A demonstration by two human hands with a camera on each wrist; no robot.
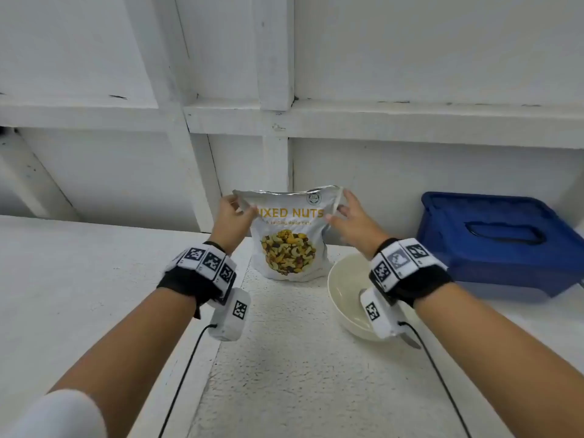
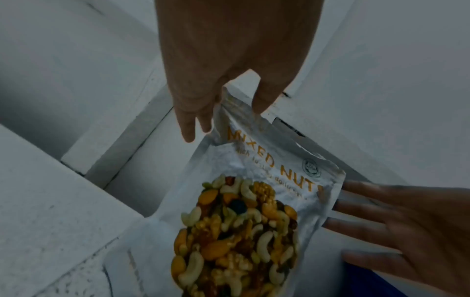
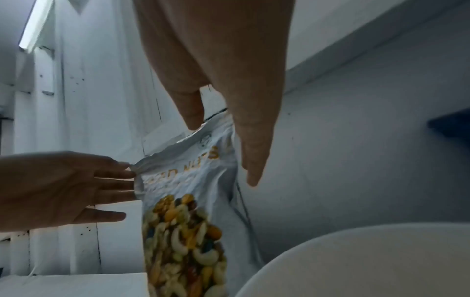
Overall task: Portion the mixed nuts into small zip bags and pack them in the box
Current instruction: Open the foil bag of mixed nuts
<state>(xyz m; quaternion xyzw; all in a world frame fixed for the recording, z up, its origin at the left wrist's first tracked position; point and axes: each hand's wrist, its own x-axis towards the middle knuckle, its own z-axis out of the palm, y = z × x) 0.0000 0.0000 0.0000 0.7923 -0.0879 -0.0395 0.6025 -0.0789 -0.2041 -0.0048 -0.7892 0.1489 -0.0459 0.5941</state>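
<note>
Both my hands at the top corners of the mixed nuts bag on the white bench.

My left hand (image 1: pixel 232 213) pinches the bag's top left corner, thumb in front and fingers (image 2: pixel 189 128) behind the foil edge. The mixed nuts bag (image 1: pixel 292 241) stands upright on the bench (image 1: pixel 94 279), close to the white wall, its printed front facing me. My right hand (image 1: pixel 354 222) is at the top right corner; its fingers (image 3: pixel 254 156) are spread and fairly straight along the bag's side edge, and I cannot tell whether they truly grasp it. Just right of the bag sits a cream bowl (image 1: pixel 339 292), partly under my right wrist. Further right, a blue box (image 1: pixel 493 245) with its lid on rests on the bench.
</note>
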